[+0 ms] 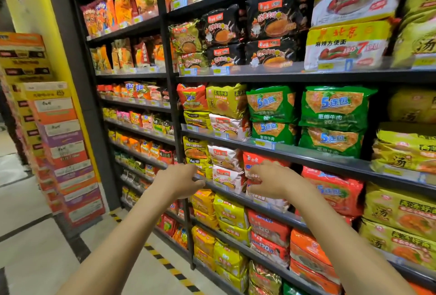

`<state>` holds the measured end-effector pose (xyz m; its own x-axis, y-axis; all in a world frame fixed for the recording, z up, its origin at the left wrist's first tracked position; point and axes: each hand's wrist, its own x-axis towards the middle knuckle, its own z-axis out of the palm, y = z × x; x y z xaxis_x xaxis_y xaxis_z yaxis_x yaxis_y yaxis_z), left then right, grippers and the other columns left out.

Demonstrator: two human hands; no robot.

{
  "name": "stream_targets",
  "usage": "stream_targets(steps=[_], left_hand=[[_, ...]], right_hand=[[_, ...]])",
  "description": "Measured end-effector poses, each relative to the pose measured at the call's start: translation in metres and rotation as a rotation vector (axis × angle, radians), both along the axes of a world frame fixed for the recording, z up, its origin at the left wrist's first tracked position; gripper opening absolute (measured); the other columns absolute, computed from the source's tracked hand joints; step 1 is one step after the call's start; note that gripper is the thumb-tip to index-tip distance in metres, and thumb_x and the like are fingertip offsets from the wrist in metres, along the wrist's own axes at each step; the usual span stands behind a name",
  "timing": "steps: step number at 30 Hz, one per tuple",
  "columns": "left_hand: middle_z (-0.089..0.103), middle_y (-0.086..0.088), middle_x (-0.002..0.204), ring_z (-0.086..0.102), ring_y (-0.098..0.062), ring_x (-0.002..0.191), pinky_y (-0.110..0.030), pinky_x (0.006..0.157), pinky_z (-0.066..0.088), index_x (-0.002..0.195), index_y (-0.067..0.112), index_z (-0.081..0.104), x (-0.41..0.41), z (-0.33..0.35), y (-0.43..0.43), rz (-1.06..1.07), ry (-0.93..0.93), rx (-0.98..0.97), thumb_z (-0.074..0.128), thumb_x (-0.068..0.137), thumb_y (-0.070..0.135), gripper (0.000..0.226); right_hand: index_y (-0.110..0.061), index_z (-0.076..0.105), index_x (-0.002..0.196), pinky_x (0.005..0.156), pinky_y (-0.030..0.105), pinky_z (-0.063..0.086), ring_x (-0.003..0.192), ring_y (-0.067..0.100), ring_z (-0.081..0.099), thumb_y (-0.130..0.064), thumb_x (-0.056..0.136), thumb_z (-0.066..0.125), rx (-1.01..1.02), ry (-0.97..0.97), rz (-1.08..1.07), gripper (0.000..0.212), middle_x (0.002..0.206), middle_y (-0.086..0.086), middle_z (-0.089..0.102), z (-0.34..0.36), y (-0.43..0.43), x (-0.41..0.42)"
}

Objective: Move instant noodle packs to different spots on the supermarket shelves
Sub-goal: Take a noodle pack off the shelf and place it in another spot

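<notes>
Both hands reach to the middle shelf (286, 218): the left hand (182, 180) has a loosely curled grip that holds nothing, just left of 2 stacked white packs (226, 175). The right hand (271, 182) has its grip bent over the front of a red noodle pack (264, 159) just right of them, and I cannot tell whether it pinches the wrapper. I judge the right hand should take the pack's edge and draw it straight out while the left steadies the white stack; the neighbouring shelves hold packs stacked 2 high, green packs (271, 105) above and yellow packs (228, 212) below.
</notes>
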<state>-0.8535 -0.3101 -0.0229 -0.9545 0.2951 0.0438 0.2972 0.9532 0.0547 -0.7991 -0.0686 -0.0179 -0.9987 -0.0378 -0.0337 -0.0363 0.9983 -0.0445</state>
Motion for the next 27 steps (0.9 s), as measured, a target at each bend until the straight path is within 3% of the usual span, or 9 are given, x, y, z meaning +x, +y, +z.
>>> stream_targets(steps=[3,9,13,18,24,27], left_hand=[[0.065,-0.002,0.134,0.063,-0.023,0.121,-0.044,0.097,0.055,0.143,0.021,0.051,-0.053,0.000,0.003,-0.044,0.002,0.013,0.052,0.099,0.058,0.057],[0.052,-0.002,0.153,0.051,-0.026,0.139,-0.045,0.110,0.047,0.154,0.023,0.042,-0.137,0.004,0.024,-0.114,-0.008,0.022,0.051,0.100,0.057,0.064],[0.055,-0.005,0.150,0.054,-0.028,0.135,-0.046,0.106,0.049,0.149,0.021,0.047,-0.193,-0.001,0.028,-0.173,0.002,0.039,0.052,0.098,0.059,0.064],[0.060,-0.006,0.143,0.058,-0.027,0.129,-0.039,0.097,0.050,0.143,0.019,0.051,-0.271,-0.006,0.026,-0.221,0.020,0.056,0.054,0.100,0.054,0.055],[0.066,-0.006,0.131,0.061,-0.030,0.120,-0.046,0.096,0.054,0.132,0.020,0.056,-0.378,0.002,0.023,-0.326,0.060,0.019,0.054,0.098,0.055,0.049],[0.067,-0.008,0.131,0.062,-0.031,0.120,-0.044,0.093,0.055,0.137,0.019,0.056,-0.428,0.010,0.022,-0.384,0.077,0.075,0.053,0.098,0.052,0.051]], right_hand=[[-0.023,0.041,0.148,0.104,0.047,0.041,0.135,0.033,0.041,-0.050,0.096,0.056,-0.008,0.025,-0.033,0.060,0.148,0.011,0.042,0.001,-0.003,-0.037],[-0.021,0.043,0.146,0.105,0.048,0.043,0.134,0.034,0.044,-0.051,0.094,0.058,0.005,0.040,-0.089,0.062,0.146,0.012,0.044,0.003,0.003,-0.108],[-0.021,0.044,0.144,0.102,0.046,0.047,0.128,0.032,0.050,-0.049,0.093,0.059,0.023,0.047,-0.133,0.060,0.143,0.011,0.048,0.007,0.002,-0.157],[-0.020,0.036,0.151,0.102,0.049,0.046,0.133,0.036,0.043,-0.049,0.096,0.057,0.046,0.092,-0.194,0.066,0.143,0.014,0.042,0.006,-0.014,-0.217],[-0.027,0.025,0.156,0.105,0.049,0.043,0.136,0.036,0.039,-0.048,0.097,0.055,0.075,0.140,-0.296,0.069,0.150,0.013,0.038,0.012,-0.036,-0.295],[-0.025,0.031,0.153,0.102,0.050,0.045,0.135,0.036,0.041,-0.052,0.096,0.054,0.055,0.173,-0.374,0.067,0.149,0.012,0.038,0.017,-0.043,-0.332]])
